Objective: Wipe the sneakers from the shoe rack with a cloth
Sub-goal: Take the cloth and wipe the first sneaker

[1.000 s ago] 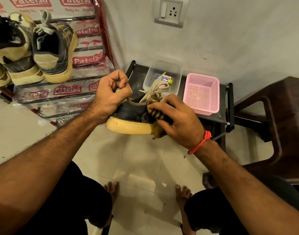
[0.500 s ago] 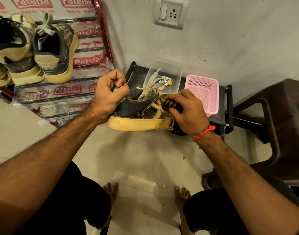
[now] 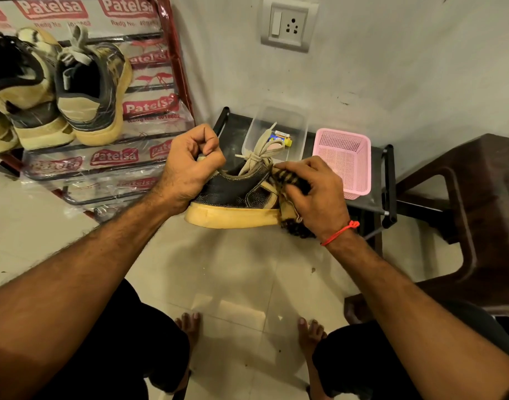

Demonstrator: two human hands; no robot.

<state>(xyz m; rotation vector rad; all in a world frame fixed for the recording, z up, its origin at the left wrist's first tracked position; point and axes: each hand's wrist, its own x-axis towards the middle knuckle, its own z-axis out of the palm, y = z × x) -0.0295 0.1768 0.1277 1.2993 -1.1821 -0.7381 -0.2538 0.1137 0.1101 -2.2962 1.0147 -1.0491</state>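
Observation:
A dark sneaker (image 3: pixel 236 194) with a thick tan sole and pale laces is held on its side in front of me, above the floor. My left hand (image 3: pixel 189 166) grips its heel end, fingers curled over the collar. My right hand (image 3: pixel 313 194) holds a striped dark cloth (image 3: pixel 290 180) bunched against the toe end, hiding the toe. Other sneakers (image 3: pixel 88 90) stand on the shoe rack (image 3: pixel 114 160) at upper left.
A low black stand (image 3: pixel 388 180) by the wall carries a clear plastic box (image 3: pixel 276 125) and a pink mesh basket (image 3: pixel 342 160). A dark brown plastic chair (image 3: pixel 463 203) stands at right. My bare feet rest on the tiled floor (image 3: pixel 218 269) below.
My right hand slid the cloth from the sneaker's side toward the toe, uncovering the dark side panel. The left hand kept its grip on the heel.

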